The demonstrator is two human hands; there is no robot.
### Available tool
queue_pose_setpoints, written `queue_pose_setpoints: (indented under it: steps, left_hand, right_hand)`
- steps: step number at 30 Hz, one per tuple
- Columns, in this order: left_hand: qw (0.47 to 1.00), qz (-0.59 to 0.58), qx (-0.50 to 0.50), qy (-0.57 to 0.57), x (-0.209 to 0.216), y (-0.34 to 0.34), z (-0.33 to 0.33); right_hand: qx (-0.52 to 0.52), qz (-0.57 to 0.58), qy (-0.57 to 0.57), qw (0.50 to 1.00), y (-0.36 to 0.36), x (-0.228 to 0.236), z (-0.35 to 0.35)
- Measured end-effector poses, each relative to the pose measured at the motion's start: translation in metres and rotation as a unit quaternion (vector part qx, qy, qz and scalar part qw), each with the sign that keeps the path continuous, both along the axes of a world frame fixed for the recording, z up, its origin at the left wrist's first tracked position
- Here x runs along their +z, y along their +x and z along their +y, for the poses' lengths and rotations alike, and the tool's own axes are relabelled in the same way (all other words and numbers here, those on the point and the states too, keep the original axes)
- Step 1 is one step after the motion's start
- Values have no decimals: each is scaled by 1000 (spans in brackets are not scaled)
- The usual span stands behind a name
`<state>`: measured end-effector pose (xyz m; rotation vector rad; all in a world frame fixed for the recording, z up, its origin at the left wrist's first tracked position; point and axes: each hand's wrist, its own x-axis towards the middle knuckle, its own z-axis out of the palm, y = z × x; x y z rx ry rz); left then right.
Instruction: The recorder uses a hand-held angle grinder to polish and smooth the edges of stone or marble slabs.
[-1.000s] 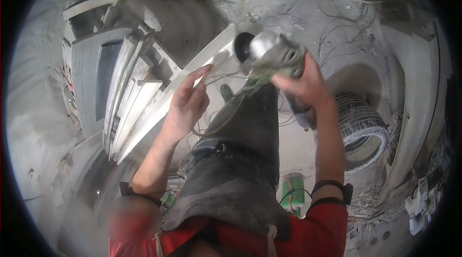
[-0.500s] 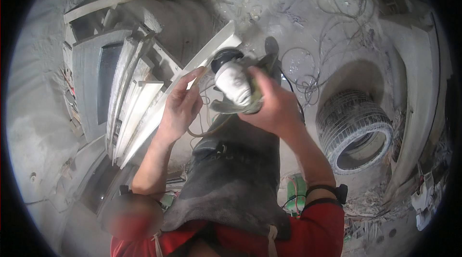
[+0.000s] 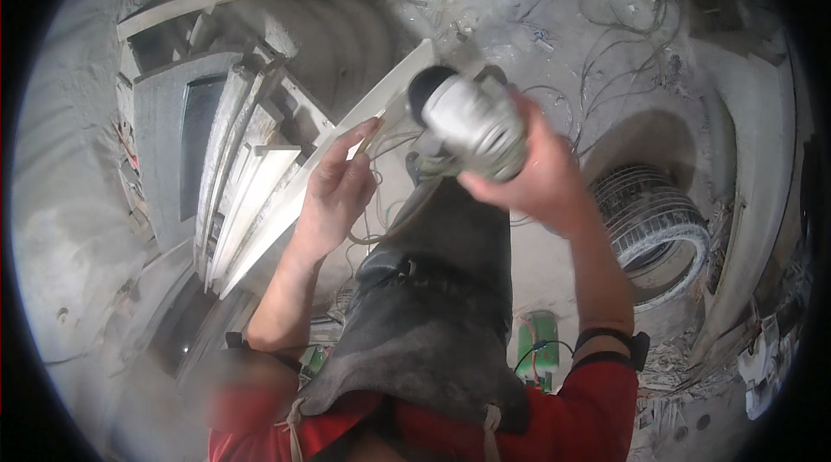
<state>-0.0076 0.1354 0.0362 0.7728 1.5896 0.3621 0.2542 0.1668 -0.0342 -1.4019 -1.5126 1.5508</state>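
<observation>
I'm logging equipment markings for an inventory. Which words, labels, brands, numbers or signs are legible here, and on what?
No text can be read.
Power tool in the right hand: too blurred for any lettering.
Black apron: nothing legible.
Tire: no legible lettering.

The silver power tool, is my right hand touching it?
Touching. The head view shows the right hand closed around the rear of the silver power tool, with the thumb along one side and fingers on the other.
</observation>
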Motion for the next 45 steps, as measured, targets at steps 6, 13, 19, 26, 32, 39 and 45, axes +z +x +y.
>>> queue_pose_setpoints:
  steps: [6, 13, 19, 26, 32, 39, 45]
  left_hand:
    - [997, -14, 54, -45, -2, 0, 2]
    - [999, 39, -16, 1, -10, 6, 7]
    - [997, 75, -3, 34, -16, -19, -4]
    - [968, 166, -125, 138, -32, -36, 0]
    - [973, 120, -88, 178, -52, -20, 4]
    - [975, 143, -125, 114, -27, -18, 10]
    - [992, 70, -4, 103, -11, -15, -5]
  right_hand:
    - [111, -138, 1, 984, -18, 15, -13]
    - [-55, 218, -367, 903, 52, -75, 31]
    - [-126, 237, -96, 959, 6, -59, -33]
    - [-58, 20, 108, 992, -36, -93, -91]
    - [-185, 473, -302, 807, -5, -129, -53]
    - [-195, 358, -199, 891, -4, -99, -51]
    - [26, -113, 0, 993, -28, 1, -40]
